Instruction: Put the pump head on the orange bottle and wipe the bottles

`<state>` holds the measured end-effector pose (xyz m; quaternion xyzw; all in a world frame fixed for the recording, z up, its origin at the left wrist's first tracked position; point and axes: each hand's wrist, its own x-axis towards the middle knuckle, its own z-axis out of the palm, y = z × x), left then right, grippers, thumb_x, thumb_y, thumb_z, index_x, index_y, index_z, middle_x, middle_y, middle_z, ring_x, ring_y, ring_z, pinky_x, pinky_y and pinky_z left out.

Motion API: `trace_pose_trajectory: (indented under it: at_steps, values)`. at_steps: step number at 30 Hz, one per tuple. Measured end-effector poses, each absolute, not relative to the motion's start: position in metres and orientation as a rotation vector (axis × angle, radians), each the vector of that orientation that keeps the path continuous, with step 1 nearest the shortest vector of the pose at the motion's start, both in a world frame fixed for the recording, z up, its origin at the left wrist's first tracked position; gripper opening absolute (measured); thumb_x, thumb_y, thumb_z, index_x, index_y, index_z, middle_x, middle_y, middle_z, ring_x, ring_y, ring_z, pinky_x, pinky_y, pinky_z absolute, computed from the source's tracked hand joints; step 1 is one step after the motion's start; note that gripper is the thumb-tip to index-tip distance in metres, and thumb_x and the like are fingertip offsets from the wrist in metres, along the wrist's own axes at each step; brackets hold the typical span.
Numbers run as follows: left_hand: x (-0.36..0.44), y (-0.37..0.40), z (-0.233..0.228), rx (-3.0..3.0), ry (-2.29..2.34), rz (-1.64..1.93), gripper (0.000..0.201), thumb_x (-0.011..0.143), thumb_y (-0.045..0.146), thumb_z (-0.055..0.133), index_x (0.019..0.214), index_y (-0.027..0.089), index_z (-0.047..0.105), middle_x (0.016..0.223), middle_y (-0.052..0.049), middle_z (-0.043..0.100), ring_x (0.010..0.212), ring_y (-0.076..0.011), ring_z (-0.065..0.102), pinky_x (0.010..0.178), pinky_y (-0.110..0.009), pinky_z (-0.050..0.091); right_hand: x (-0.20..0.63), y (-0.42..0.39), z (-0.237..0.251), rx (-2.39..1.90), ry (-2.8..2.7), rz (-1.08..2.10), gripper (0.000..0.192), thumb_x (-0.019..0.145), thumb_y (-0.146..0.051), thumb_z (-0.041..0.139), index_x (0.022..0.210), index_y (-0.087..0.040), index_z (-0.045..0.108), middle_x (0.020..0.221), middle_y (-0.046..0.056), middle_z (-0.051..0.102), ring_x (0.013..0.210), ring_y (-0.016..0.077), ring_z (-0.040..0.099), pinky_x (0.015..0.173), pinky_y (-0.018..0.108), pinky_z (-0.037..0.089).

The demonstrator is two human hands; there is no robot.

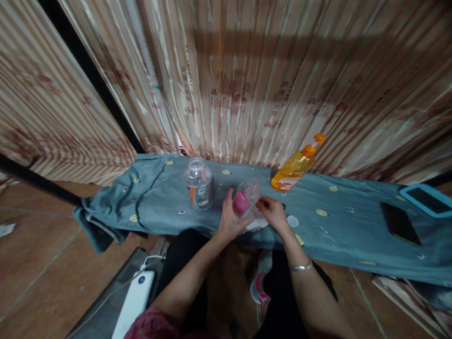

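Right in front of me, by the near edge of the surface [328,240], is a clear bottle with a pink label [243,202]. My left grip [230,221] curls around its side. My right grip [274,214] has bunched fingers beside it; I cannot tell if they hold anything. Squeezing too hard could make it bend, or slip and bump the other clear bottle [198,189] or the yellow pump bottle [295,168].
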<state>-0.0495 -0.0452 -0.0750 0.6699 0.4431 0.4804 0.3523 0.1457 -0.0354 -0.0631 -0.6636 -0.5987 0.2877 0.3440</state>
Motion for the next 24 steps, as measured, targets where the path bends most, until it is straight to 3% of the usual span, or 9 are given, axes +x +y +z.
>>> trace_pose_trajectory:
  at_steps: [4, 6, 9, 12, 14, 17, 20, 24]
  values:
    - [-0.083, -0.078, -0.063, 1.839, 1.233, 1.388, 0.093, 0.079, 0.036, 0.083, 0.155, 0.023, 0.031, 0.148, -0.018, 0.053, 0.132, -0.0326, 0.058, 0.114, -0.054, 0.048, 0.155, -0.035, -0.069, -1.713, -1.503, 0.689, 0.029, 0.096, -0.045, 0.065, 0.098, -0.016, 0.069, 0.085, 0.001, 0.070, 0.077, 0.0141, 0.065, 0.083, 0.036, 0.056]
    - [-0.106, -0.085, -0.056, 1.863, 1.371, 1.508, 0.084, 0.084, 0.039, 0.078, 0.154, 0.022, 0.034, 0.144, -0.018, 0.055, 0.128, -0.0315, 0.060, 0.111, -0.053, 0.049, 0.162, -0.035, -0.073, -1.705, -1.450, 0.670, 0.036, 0.095, -0.052, 0.063, 0.099, -0.016, 0.070, 0.086, 0.002, 0.070, 0.077, 0.0145, 0.066, 0.082, 0.037, 0.056]
    - [-0.135, -0.072, -0.046, 1.792, 1.618, 1.690, 0.101, 0.074, 0.045, 0.087, 0.155, 0.021, 0.031, 0.155, -0.020, 0.044, 0.146, -0.0379, 0.043, 0.121, -0.057, 0.036, 0.173, -0.037, -0.076, -1.687, -1.348, 0.642, 0.041, 0.094, -0.057, 0.063, 0.100, -0.016, 0.070, 0.087, 0.003, 0.071, 0.079, 0.0152, 0.066, 0.083, 0.038, 0.056]
    - [-0.146, -0.041, -0.040, 1.583, 1.695, 1.685, 0.126, 0.061, 0.036, 0.095, 0.159, 0.015, 0.020, 0.166, -0.025, 0.026, 0.157, -0.0410, 0.025, 0.129, -0.055, 0.023, 0.184, -0.040, -0.076, -1.652, -1.234, 0.638, 0.043, 0.092, -0.057, 0.065, 0.101, -0.015, 0.070, 0.086, 0.003, 0.070, 0.077, 0.0150, 0.066, 0.083, 0.038, 0.057]
    - [-0.146, -0.021, -0.038, 1.468, 1.650, 1.631, 0.122, 0.065, 0.027, 0.092, 0.159, 0.010, 0.015, 0.168, -0.028, 0.022, 0.159, -0.0401, 0.022, 0.130, -0.054, 0.022, 0.190, -0.042, -0.073, -1.614, -1.153, 0.647, 0.043, 0.091, -0.057, 0.067, 0.100, -0.015, 0.070, 0.086, 0.003, 0.071, 0.076, 0.0147, 0.067, 0.080, 0.037, 0.058]
    - [-0.141, -0.003, -0.035, 1.371, 1.579, 1.565, 0.108, 0.064, 0.022, 0.090, 0.153, 0.012, 0.029, 0.156, -0.023, 0.046, 0.147, -0.0357, 0.045, 0.123, -0.048, 0.038, 0.195, -0.054, -0.064, -1.544, -1.038, 0.628, 0.047, 0.086, -0.060, 0.071, 0.100, -0.015, 0.070, 0.088, 0.004, 0.072, 0.077, 0.0150, 0.068, 0.078, 0.036, 0.058]
    - [-0.142, 0.002, -0.034, 1.283, 1.619, 1.499, 0.081, 0.058, 0.024, 0.090, 0.130, 0.017, 0.052, 0.123, -0.012, 0.070, 0.116, -0.0314, 0.069, 0.105, -0.046, 0.053, 0.185, -0.080, -0.052, -1.466, -0.971, 0.606, 0.056, 0.077, -0.067, 0.077, 0.097, -0.015, 0.072, 0.091, 0.005, 0.074, 0.079, 0.0154, 0.069, 0.078, 0.036, 0.059]
    - [-0.149, -0.014, -0.028, 1.273, 1.556, 1.542, 0.061, 0.052, 0.028, 0.090, 0.105, 0.020, 0.060, 0.097, -0.002, 0.074, 0.090, -0.0238, 0.072, 0.091, -0.041, 0.057, 0.146, -0.127, -0.043, -1.370, -0.951, 0.705, 0.055, 0.075, -0.066, 0.079, 0.097, -0.016, 0.075, 0.095, 0.007, 0.077, 0.079, 0.0139, 0.071, 0.073, 0.030, 0.060]
